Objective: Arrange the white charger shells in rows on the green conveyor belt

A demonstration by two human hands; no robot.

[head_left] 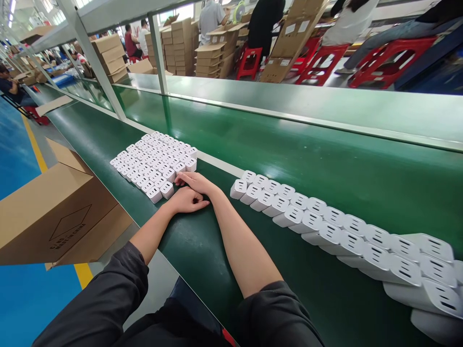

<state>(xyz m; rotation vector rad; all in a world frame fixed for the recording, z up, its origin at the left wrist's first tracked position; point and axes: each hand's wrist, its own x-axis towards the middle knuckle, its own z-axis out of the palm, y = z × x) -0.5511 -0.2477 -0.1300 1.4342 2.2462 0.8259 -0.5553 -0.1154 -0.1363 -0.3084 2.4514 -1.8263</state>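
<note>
A block of white charger-like cubes [154, 161] with dark slots stands close-packed on the green work surface. Against its near right corner, my right hand [195, 181] stretches leftward, fingers loosely bent and apart beside the nearest cubes. Just in front of it, my left hand [186, 199] rests low on the surface, its thumb apart from its loosely curved fingers. The wrists lie close together. I see nothing held in either hand; some left fingertips are hidden. To the right runs a long double row of similar white cubes [289, 202], apart from both hands.
An open cardboard box [47, 207] stands at the left beside the surface edge. A metal post [158, 55] rises behind the block. Beyond the green belt [275, 140] are stacked cartons [177, 46], red stools [321, 62] and several seated or standing people.
</note>
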